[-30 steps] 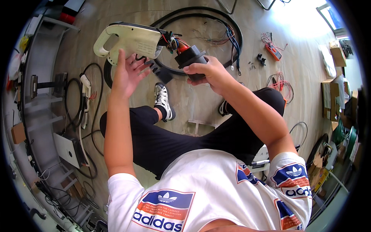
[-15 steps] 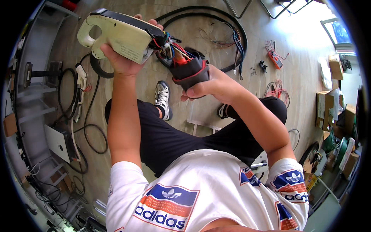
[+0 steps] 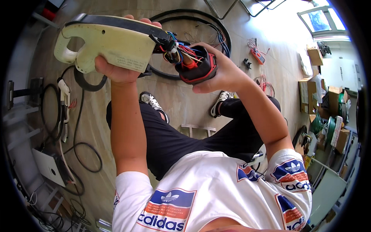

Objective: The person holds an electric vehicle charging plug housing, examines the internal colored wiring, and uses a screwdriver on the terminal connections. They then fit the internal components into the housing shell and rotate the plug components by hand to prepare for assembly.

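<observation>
The left hand [image 3: 116, 69] fingers wrap the cream handle casing [image 3: 104, 42], its pale printed label too blurred to read. The right hand [image 3: 218, 71] fingers clasp the red-and-black connector [image 3: 197, 67], its wires [image 3: 179, 52] partly hidden. Brown cardboard boxes [image 3: 315, 56] sit far right on the floor.

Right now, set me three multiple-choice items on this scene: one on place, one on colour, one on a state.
1. Where is the cream housing?
A. On the floor
B. Held up in the left hand
C. On a shelf

2. What colour is the rim of the black connector in the right hand?
A. Red
B. Green
C. White

3. How do housing and connector stand?
A. Fully separate
B. Closed flush together
C. Apart, joined by loose coloured wires

Answers: 1 B, fingers wrap its underside; 2 A, a red band edges it; 3 C, wires bridge the gap.
</observation>
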Available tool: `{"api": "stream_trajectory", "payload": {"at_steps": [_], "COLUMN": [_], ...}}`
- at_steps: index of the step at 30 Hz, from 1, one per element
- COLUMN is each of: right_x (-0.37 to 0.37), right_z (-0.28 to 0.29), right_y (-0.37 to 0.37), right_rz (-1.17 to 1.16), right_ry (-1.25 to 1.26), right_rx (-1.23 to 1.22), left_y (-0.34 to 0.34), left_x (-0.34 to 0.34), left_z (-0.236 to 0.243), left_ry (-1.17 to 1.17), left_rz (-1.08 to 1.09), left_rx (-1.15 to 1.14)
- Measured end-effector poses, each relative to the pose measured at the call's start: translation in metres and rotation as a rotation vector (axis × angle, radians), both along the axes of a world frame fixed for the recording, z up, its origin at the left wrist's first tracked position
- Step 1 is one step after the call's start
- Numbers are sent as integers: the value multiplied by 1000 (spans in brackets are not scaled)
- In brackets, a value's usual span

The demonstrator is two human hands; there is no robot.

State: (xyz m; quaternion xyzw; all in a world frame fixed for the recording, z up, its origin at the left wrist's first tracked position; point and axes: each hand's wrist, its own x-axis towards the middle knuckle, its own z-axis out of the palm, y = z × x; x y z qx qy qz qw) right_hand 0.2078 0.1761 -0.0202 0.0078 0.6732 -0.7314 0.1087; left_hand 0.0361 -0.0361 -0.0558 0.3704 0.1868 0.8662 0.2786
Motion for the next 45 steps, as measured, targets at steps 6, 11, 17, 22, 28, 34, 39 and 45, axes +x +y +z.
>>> {"api": "stream_trajectory", "payload": {"at_steps": [6, 11, 17, 22, 28, 34, 39, 45], "right_x": [18, 18, 21, 34, 40, 45, 52, 54], "right_z": [-10, -21, -40, -51, -67, -77, -79, -87], "right_y": [-25, -33, -38, -56, -81, -61, -83, -64], "right_rz": [-115, -234, -357, -471, -495, -8, -498, -56], "right_ry": [-13, 162, 144, 70, 114, -108, 24, -140], "right_rx": [202, 469, 326, 199, -7, -578, 21, -608], "left_y": [-5, -11, -2, 6, 20, 12, 11, 13], "left_x": [13, 13, 21, 36, 47, 31, 24, 30], "left_z": [-2, -6, -8, 1, 39, 21, 8, 3], "left_ry": [-78, -148, -264, -363, -209, -363, -391, -406], "left_rz": [-117, -140, -127, 62, 208, 238, 402, 345], "left_rx": [28, -4, -27, -253, -387, -567, -657, -601]}}
